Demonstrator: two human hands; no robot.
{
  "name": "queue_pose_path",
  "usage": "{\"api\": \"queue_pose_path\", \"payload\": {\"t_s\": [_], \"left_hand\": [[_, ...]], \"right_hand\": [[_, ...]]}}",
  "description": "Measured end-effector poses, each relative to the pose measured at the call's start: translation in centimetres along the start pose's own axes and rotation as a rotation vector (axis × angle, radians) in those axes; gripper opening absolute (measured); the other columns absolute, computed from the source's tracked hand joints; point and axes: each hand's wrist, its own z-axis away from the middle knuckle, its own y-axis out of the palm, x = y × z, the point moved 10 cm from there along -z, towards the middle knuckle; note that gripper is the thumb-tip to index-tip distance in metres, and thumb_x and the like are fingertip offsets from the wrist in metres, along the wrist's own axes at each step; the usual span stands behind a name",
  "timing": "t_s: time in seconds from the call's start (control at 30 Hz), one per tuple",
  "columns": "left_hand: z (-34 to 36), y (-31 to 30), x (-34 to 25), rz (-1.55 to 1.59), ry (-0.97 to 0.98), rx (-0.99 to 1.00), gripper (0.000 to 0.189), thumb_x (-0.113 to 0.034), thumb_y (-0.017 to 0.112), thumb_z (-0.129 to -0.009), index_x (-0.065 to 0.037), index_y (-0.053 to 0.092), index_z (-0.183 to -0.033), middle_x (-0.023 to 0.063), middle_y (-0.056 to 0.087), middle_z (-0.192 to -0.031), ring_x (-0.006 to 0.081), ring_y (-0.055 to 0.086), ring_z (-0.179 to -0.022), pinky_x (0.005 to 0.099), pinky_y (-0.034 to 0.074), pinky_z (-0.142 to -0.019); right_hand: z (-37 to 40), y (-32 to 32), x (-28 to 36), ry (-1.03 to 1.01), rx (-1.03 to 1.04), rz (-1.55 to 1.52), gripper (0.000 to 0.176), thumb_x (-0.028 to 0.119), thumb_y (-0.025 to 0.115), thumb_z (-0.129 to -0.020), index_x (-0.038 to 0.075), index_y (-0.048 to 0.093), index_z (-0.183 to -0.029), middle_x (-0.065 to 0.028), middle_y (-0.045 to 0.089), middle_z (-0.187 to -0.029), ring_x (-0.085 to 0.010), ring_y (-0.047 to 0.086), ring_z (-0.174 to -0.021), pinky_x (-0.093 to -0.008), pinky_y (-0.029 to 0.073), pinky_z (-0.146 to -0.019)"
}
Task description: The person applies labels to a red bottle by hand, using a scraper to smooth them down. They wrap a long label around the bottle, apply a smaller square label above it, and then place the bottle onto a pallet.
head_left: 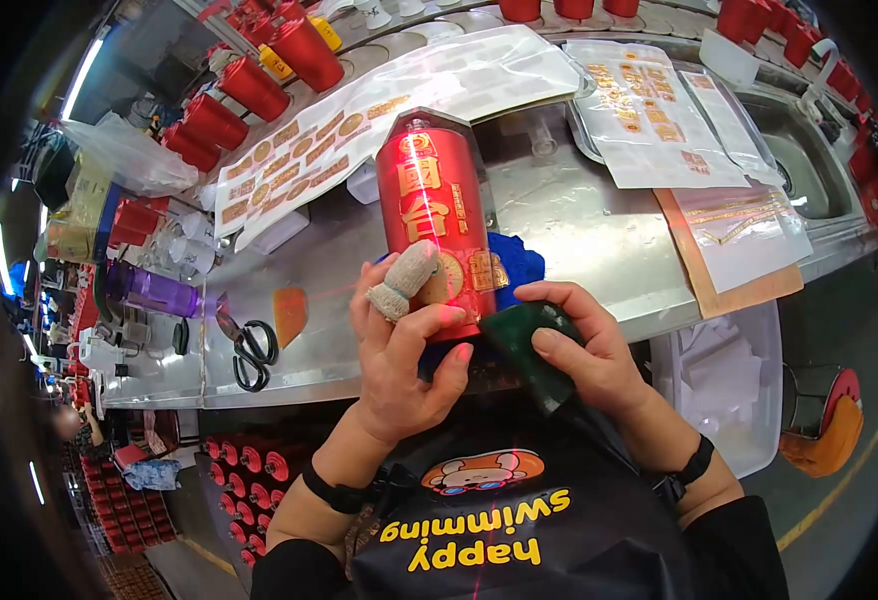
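A red bottle (429, 200) with gold Chinese characters lies on a blue cloth (519, 262), its neck pointing away from me. My left hand (399, 355) curves its fingers around the lower end of the bottle, with a pale fabric cover on one finger. Under those fingertips is a round gold emblem (446, 282), partly covered. A small gold label (487, 271) sits on the bottle's right side. My right hand (594, 350) pinches a dark green scraper-like sheet (529, 340) between thumb and fingers, its left corner close to the bottle's base.
Sheets of gold stickers (329, 150) lie behind the bottle, and more sticker sheets (649, 110) at right near a sink (809, 160). Black scissors (249, 350) and an orange piece (290, 315) lie at left. Red bottles (254, 88) line the conveyor. A plastic bin (764, 400) stands below right.
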Motion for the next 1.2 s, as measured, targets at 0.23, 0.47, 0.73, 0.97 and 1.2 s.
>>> {"api": "queue_pose_path", "payload": {"t_s": [0.23, 0.47, 0.73, 0.97, 1.2], "left_hand": [[0.0, -0.3, 0.0, 0.009, -0.002, -0.020, 0.036, -0.016, 0.073, -0.074, -0.012, 0.063, -0.108, 0.0215, 0.048, -0.140, 0.0438, 0.039, -0.129, 0.0589, 0.023, -0.111], [-0.2, 0.8, -1.5, -0.121, 0.101, 0.052, 0.041, -0.016, 0.075, -0.069, -0.015, 0.067, -0.109, 0.0191, 0.048, -0.139, 0.0426, 0.040, -0.130, 0.0592, 0.020, -0.113], [-0.1, 0.8, -1.5, -0.070, 0.087, 0.040, 0.041, -0.016, 0.074, -0.070, -0.015, 0.065, -0.111, 0.0208, 0.048, -0.137, 0.0434, 0.041, -0.129, 0.0601, 0.020, -0.113], [1.2, -0.9, 0.5, -0.122, 0.038, -0.012, 0.049, -0.024, 0.067, -0.085, -0.004, 0.052, -0.127, 0.0259, 0.045, -0.140, 0.0420, 0.034, -0.134, 0.0532, 0.017, -0.115], [1.5, -0.5, 2.3, -0.100, -0.057, -0.028, 0.070, -0.037, 0.067, -0.087, 0.003, 0.042, -0.139, 0.0262, 0.046, -0.140, 0.0428, 0.040, -0.130, 0.0565, 0.020, -0.112]], "right_hand": [[0.0, 0.0, -0.5, 0.002, 0.000, -0.120, 0.039, 0.011, 0.058, -0.097, 0.004, 0.048, -0.134, -0.0036, 0.060, -0.112, -0.0070, 0.057, -0.100, -0.0229, 0.048, -0.087], [-0.3, 0.2, -0.2, -0.021, -0.001, -0.146, 0.039, 0.009, 0.057, -0.097, 0.003, 0.047, -0.134, -0.0042, 0.060, -0.114, -0.0079, 0.057, -0.102, -0.0235, 0.047, -0.089], [0.2, -0.8, -0.8, -0.011, -0.042, -0.160, 0.039, 0.010, 0.057, -0.097, 0.003, 0.048, -0.134, -0.0037, 0.060, -0.114, -0.0082, 0.057, -0.103, -0.0242, 0.047, -0.090], [0.3, 0.8, 5.2, -0.525, 0.056, 0.712, 0.052, -0.006, 0.053, -0.088, 0.006, 0.049, -0.139, -0.0243, 0.046, -0.142, -0.0332, 0.051, -0.126, -0.0418, 0.042, -0.105], [0.1, 4.4, 4.8, -0.675, 0.148, 1.269, 0.063, -0.004, 0.060, -0.077, 0.013, 0.054, -0.137, -0.0257, 0.043, -0.143, -0.0406, 0.050, -0.124, -0.0464, 0.042, -0.104]]}}
